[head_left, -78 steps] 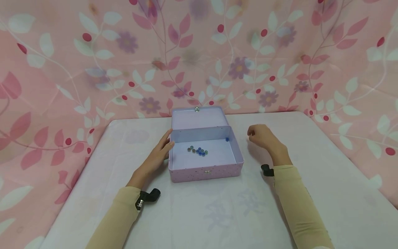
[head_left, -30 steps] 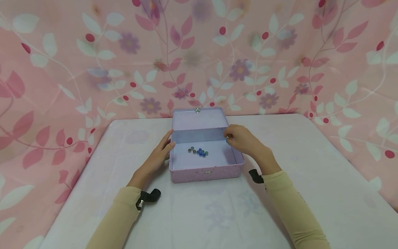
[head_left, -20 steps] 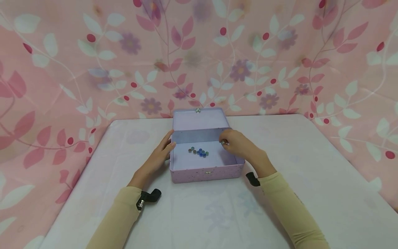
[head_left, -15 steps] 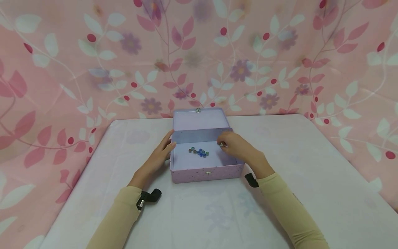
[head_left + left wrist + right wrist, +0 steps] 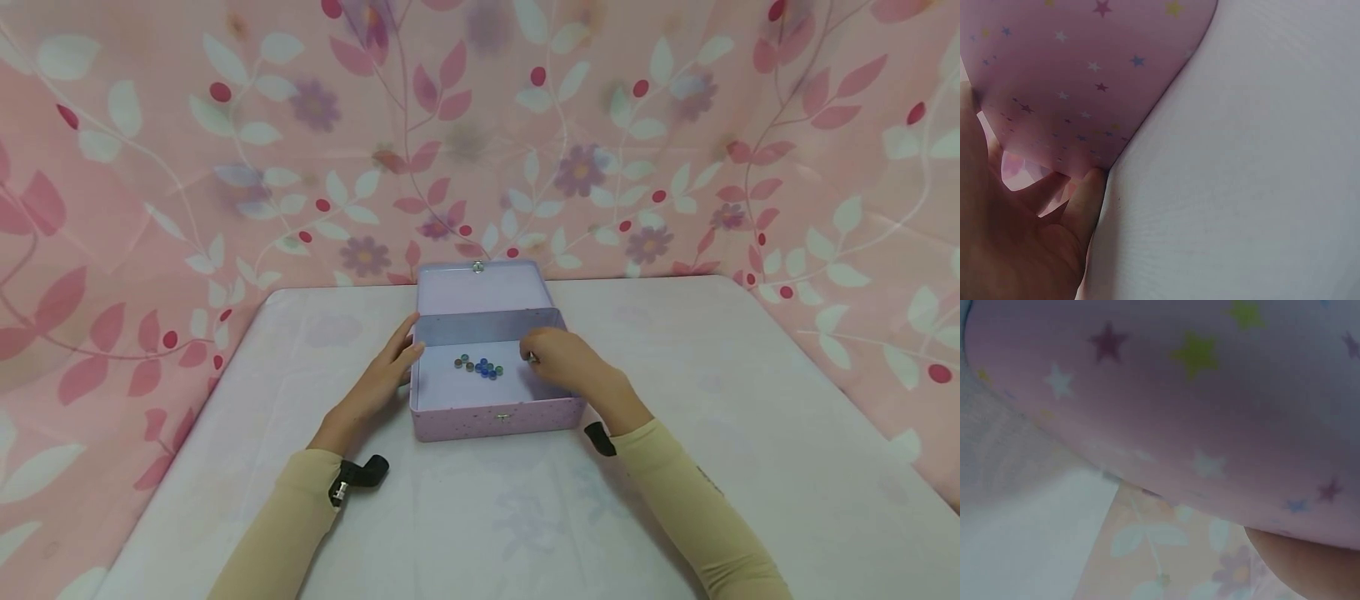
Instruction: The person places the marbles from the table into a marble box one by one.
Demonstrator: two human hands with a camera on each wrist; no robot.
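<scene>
A lilac tin box (image 5: 465, 423) with an upright lid stands on the table. My left hand (image 5: 377, 377) holds its left wall, thumb at the rim and fingers along the outside. In the left wrist view, my left hand (image 5: 1035, 244) lies against the star-printed side of the box (image 5: 1085, 81). Inside the box, my right hand (image 5: 558, 358) has curled fingers and pinches a small glassy marble (image 5: 532, 357), mostly hidden by the fingers. Several blue, green and brownish marbles (image 5: 487, 369) lie grouped on the box floor, left of my right hand. The right wrist view shows mainly the box's outer wall (image 5: 1147, 406).
The open lid (image 5: 483, 289) leans back near the rear edge of the white-covered table (image 5: 480, 517). Behind it hangs a pink floral cloth (image 5: 480, 150). The box's right wall is partly covered by my right forearm.
My right hand has moved from outside the box's right side over the wall, then forward and down inside it. It now hides the blue marble's corner. The left hand and grouped marbles stay put.
</scene>
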